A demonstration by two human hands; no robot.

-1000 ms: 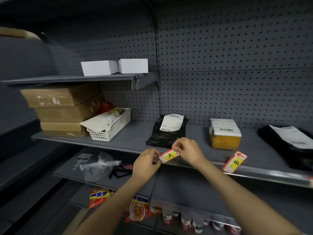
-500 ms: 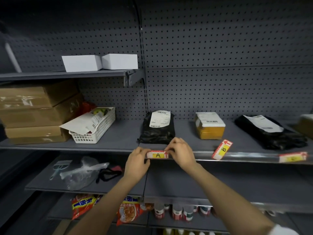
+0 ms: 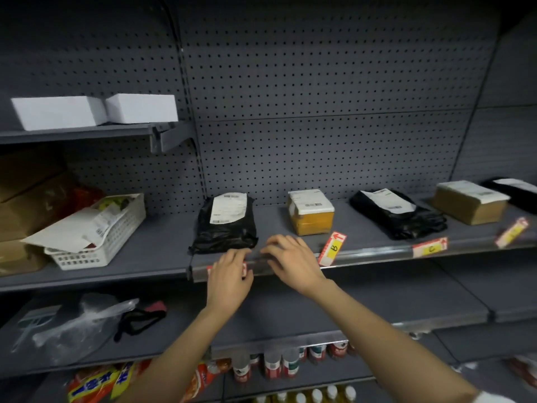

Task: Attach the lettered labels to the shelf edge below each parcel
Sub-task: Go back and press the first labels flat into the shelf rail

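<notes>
My left hand [image 3: 229,274] presses flat over the A label [image 3: 209,269] on the shelf edge [image 3: 372,254], below a black bag parcel [image 3: 225,225]; only the label's red ends show. My right hand [image 3: 290,257] rests on the edge strip just right of it, fingers spread. The B label [image 3: 332,248] hangs tilted below the yellow box parcel [image 3: 311,212]. The C label [image 3: 429,248] sits below a second black bag [image 3: 398,212]. Another label [image 3: 511,232], blurred, hangs tilted near a brown box parcel [image 3: 470,202].
A white basket [image 3: 116,239] with envelopes and stacked cardboard boxes [image 3: 26,196] stand at the left. Two white boxes [image 3: 96,110] sit on the upper shelf. Lower shelves hold a plastic bag [image 3: 72,321], snack packets and bottles [image 3: 273,363].
The A label went from held tilted between both hands to lying along the shelf edge. My left hand now covers it and my right hand has slid right along the strip.
</notes>
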